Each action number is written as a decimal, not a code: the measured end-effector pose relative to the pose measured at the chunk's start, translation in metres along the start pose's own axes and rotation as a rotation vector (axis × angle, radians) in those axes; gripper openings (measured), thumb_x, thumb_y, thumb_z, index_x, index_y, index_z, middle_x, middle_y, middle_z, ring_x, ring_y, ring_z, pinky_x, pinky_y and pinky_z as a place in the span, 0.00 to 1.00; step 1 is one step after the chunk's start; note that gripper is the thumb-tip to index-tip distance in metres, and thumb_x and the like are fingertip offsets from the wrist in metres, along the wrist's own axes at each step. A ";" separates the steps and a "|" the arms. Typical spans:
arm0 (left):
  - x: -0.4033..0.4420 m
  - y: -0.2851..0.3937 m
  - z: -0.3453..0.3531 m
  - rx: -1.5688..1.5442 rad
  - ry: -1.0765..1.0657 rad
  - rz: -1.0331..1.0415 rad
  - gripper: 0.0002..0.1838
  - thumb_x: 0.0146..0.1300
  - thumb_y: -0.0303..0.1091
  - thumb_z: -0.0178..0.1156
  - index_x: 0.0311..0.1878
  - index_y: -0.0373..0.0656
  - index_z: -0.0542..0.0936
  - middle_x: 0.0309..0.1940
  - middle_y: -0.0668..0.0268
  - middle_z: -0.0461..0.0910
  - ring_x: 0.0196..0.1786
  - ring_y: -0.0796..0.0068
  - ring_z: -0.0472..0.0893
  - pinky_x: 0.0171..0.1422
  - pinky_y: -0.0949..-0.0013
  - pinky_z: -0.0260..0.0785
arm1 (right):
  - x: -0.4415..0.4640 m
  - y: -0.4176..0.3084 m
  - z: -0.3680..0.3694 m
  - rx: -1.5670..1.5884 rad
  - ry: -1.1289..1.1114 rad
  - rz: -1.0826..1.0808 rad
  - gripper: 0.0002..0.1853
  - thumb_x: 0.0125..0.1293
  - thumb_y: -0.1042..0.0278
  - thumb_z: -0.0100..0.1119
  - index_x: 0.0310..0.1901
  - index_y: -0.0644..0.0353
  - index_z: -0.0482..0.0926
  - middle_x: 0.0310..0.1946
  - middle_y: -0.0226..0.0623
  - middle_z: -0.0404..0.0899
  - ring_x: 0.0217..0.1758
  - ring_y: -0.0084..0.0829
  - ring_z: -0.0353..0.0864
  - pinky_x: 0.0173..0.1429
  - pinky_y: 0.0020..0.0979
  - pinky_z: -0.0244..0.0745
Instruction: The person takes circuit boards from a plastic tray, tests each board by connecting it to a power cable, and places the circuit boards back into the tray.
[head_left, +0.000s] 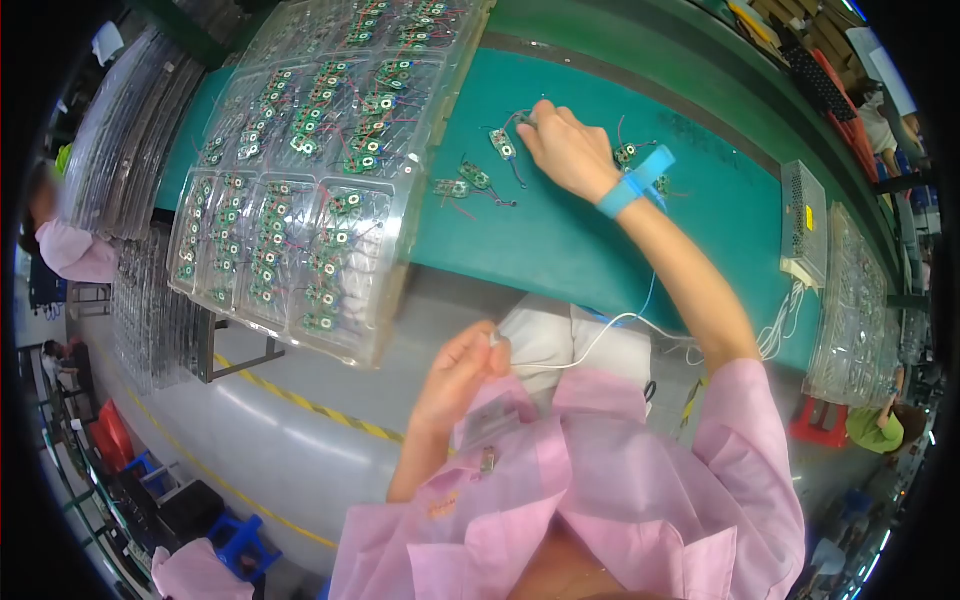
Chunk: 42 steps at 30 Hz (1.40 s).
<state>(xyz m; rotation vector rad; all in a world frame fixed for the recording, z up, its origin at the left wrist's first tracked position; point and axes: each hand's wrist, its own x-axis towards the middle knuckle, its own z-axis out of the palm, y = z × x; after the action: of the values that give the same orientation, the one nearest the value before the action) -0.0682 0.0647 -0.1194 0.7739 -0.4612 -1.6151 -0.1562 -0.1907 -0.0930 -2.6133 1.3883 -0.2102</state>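
My right hand (568, 150), with a blue wrist strap (637, 182), reaches over the green mat (540, 235). Its fingers pinch at a small circuit board (523, 118), mostly hidden by the fingertips. Left of it lie a board with wires (502, 144) and two more boards (476, 176). Another board (626, 154) sits to the right, beside the wrist. My left hand (462, 372) is below the table edge, its fingers closed around the end of a white cable (575, 362).
Clear trays (400, 225) filled with circuit boards overlap the mat's left part. A perforated metal box (803, 215) stands at the right, with white cables below. Stacked trays (850, 310) are beyond it. People in pink (75, 250) and green (878, 428) are at the sides.
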 end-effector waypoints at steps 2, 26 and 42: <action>0.000 0.000 -0.002 0.004 -0.001 0.001 0.16 0.73 0.40 0.42 0.29 0.45 0.66 0.19 0.74 0.58 0.25 0.81 0.60 0.32 0.76 0.50 | -0.003 -0.006 0.011 0.037 0.048 -0.077 0.16 0.69 0.54 0.48 0.45 0.61 0.69 0.32 0.42 0.78 0.31 0.42 0.79 0.34 0.39 0.73; 0.032 0.007 0.013 0.104 0.008 -0.016 0.15 0.73 0.41 0.42 0.30 0.45 0.67 0.19 0.73 0.60 0.25 0.80 0.59 0.33 0.75 0.50 | -0.028 0.085 -0.028 0.181 0.380 -0.290 0.10 0.63 0.64 0.57 0.43 0.57 0.73 0.36 0.34 0.77 0.40 0.33 0.76 0.43 0.30 0.72; 0.045 0.003 0.033 0.218 -0.050 -0.017 0.14 0.73 0.40 0.43 0.31 0.45 0.67 0.20 0.73 0.61 0.25 0.81 0.59 0.32 0.77 0.51 | -0.146 0.069 -0.034 2.144 -0.064 0.521 0.08 0.69 0.64 0.54 0.43 0.59 0.74 0.29 0.29 0.75 0.27 0.19 0.75 0.27 0.18 0.66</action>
<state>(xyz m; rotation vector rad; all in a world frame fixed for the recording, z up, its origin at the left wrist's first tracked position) -0.0919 0.0162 -0.1047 0.9034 -0.6770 -1.6205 -0.3002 -0.1104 -0.0809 -0.4734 0.7034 -0.8390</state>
